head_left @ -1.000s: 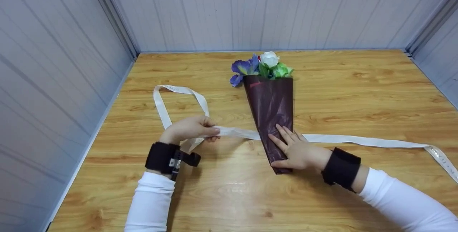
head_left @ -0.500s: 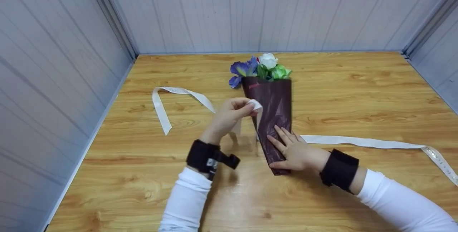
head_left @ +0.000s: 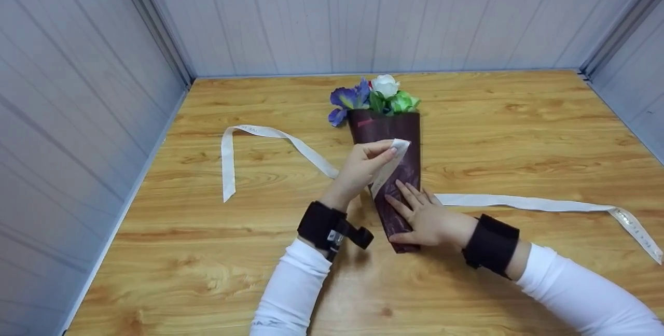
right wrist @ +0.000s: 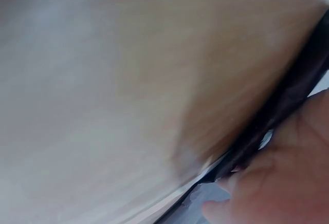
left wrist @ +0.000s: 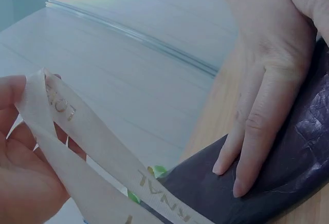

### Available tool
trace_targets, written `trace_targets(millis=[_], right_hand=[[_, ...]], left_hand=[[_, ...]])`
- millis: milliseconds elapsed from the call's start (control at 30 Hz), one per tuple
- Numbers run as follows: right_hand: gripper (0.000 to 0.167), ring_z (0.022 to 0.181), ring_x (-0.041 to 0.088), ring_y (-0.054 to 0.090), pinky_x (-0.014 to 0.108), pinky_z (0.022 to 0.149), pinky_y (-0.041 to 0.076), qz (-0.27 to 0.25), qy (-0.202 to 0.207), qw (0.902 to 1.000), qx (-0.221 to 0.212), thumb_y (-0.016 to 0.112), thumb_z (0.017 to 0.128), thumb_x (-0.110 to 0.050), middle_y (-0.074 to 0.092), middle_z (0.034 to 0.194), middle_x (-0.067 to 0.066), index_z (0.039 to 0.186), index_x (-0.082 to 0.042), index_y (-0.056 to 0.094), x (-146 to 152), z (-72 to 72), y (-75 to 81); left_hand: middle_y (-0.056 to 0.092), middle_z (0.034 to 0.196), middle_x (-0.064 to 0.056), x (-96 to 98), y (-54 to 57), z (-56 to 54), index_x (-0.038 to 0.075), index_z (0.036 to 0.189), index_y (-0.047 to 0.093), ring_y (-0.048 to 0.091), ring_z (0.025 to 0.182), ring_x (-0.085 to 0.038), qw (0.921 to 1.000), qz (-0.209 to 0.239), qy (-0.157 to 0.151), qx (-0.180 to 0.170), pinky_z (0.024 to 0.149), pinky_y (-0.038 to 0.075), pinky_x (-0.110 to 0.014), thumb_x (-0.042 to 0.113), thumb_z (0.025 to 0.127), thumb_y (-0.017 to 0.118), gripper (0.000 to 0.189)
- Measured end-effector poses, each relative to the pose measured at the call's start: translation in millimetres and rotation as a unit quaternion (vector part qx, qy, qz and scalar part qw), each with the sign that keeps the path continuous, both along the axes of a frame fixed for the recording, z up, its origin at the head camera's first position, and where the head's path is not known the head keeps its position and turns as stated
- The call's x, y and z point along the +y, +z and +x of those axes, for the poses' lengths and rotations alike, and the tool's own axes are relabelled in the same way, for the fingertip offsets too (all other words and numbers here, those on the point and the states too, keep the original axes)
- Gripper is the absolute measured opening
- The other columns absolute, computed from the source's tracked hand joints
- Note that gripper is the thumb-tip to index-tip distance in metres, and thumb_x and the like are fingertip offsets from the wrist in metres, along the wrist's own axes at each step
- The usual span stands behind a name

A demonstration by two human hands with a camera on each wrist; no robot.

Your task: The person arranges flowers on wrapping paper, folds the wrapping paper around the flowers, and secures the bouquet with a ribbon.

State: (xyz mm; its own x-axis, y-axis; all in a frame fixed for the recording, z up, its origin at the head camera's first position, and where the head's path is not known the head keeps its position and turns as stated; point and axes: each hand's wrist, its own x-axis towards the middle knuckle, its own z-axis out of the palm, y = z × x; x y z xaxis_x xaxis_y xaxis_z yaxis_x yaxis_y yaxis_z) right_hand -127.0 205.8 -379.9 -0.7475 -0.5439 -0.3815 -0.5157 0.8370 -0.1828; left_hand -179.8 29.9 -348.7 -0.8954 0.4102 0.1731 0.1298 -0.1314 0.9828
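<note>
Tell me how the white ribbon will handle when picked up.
The white ribbon will probably be floppy, since it folds where the left hand pinches it. It looks thin and flat, so it should be light. It may drag if pulled, as it seems to run beneath the wrapped bouquet under the right hand.

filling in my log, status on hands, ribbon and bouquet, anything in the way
Left hand pinches gold-lettered white ribbon, held above wrapped bouquet. Right hand rests spread on bouquet. Ribbon ends lie on table, either side. No obstruction seen.
</note>
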Motion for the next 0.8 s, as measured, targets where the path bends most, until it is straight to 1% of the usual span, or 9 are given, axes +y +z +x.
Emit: trace_targets(millis=[67,167,267,333,400,533,667,733,800], right_hand=[[0.084,0.144,0.043,0.004,0.060,0.112,0.010,0.001,-0.002,1.0000,-0.002,0.049,0.091,-0.058,0.000,0.156,0.027,0.151,-0.006,0.020,-0.3,0.2,0.9],[0.084,0.143,0.043,0.004,0.061,0.112,0.011,-0.002,-0.002,1.0000,-0.001,0.049,0.091,-0.057,0.000,0.156,0.027,0.151,-0.006,0.020,0.1,0.4,0.8],[0.084,0.144,0.043,0.003,0.061,0.111,0.010,-0.008,-0.003,1.0000,0.002,0.049,0.091,-0.057,-0.001,0.156,0.027,0.151,-0.006,0.021,0.5,0.9,-0.6],[0.083,0.144,0.042,0.003,0.062,0.111,0.010,-0.012,-0.002,0.9999,0.005,0.050,0.091,-0.056,-0.001,0.156,0.027,0.151,-0.006,0.021,0.3,1.6,-1.2],[0.083,0.143,0.043,0.003,0.063,0.111,0.010,-0.018,0.000,0.9998,0.008,0.050,0.091,-0.056,-0.001,0.155,0.028,0.150,-0.005,0.022,-0.1,2.0,-2.0],[0.083,0.144,0.043,0.003,0.063,0.111,0.010,-0.017,0.000,0.9998,0.006,0.050,0.091,-0.057,-0.002,0.156,0.027,0.151,-0.006,0.021,-0.7,1.7,-2.6],[0.084,0.144,0.043,0.002,0.063,0.111,0.010,-0.019,0.002,0.9998,-0.004,0.048,0.091,-0.058,-0.002,0.156,0.027,0.151,-0.006,0.019,2.1,-0.2,-1.9],[0.083,0.143,0.044,0.003,0.064,0.110,0.009,-0.035,0.003,0.9993,-0.013,0.047,0.091,-0.058,-0.001,0.156,0.027,0.151,-0.006,0.021,5.4,-2.2,-0.6],[0.078,0.143,0.045,0.006,0.065,0.109,0.009,-0.061,0.004,0.9980,-0.017,0.046,0.093,-0.055,0.003,0.156,0.026,0.150,-0.006,0.024,9.7,-5.3,1.8]], left_hand=[[0.059,0.125,-0.024,0.9,-0.4,0.1,-0.010,0.125,0.056,0.059,0.101,-0.012,1.0000,-0.006,0.003,-0.007,0.089,0.048,-0.026,0.004,0.096,0.050,0.033],[0.057,0.126,-0.025,1.1,-0.5,0.6,-0.010,0.126,0.054,0.059,0.105,-0.014,0.9999,-0.012,0.005,-0.006,0.092,0.047,-0.027,0.002,0.096,0.049,0.033],[0.061,0.121,-0.023,0.9,0.1,1.3,-0.010,0.123,0.057,0.060,0.099,-0.012,0.9998,-0.015,0.008,-0.005,0.089,0.048,-0.026,0.004,0.096,0.051,0.031],[0.064,0.117,-0.021,0.9,0.3,1.9,-0.009,0.121,0.060,0.060,0.094,-0.009,0.9999,-0.007,0.008,-0.007,0.086,0.048,-0.024,0.005,0.095,0.052,0.030],[0.066,0.115,-0.019,0.7,0.7,2.8,-0.009,0.118,0.062,0.060,0.092,-0.007,0.9999,0.010,0.002,-0.006,0.082,0.047,-0.024,0.007,0.096,0.053,0.029],[0.064,0.119,-0.020,1.7,2.2,4.5,-0.009,0.117,0.062,0.060,0.095,-0.006,0.9994,0.032,-0.015,0.004,0.082,0.047,-0.022,0.009,0.097,0.051,0.029],[0.066,0.114,-0.020,5.8,2.3,5.4,-0.009,0.116,0.063,0.060,0.089,-0.005,0.9999,0.015,0.000,-0.008,0.078,0.048,-0.019,0.010,0.097,0.053,0.029],[0.067,0.111,-0.019,8.7,1.5,5.0,-0.009,0.116,0.063,0.060,0.086,-0.005,0.9998,0.004,0.010,-0.016,0.076,0.048,-0.019,0.010,0.096,0.054,0.029],[0.067,0.110,-0.019,11.3,0.6,4.5,-0.010,0.115,0.063,0.059,0.085,-0.005,0.9997,0.000,0.015,-0.019,0.077,0.049,-0.020,0.009,0.096,0.054,0.028]])
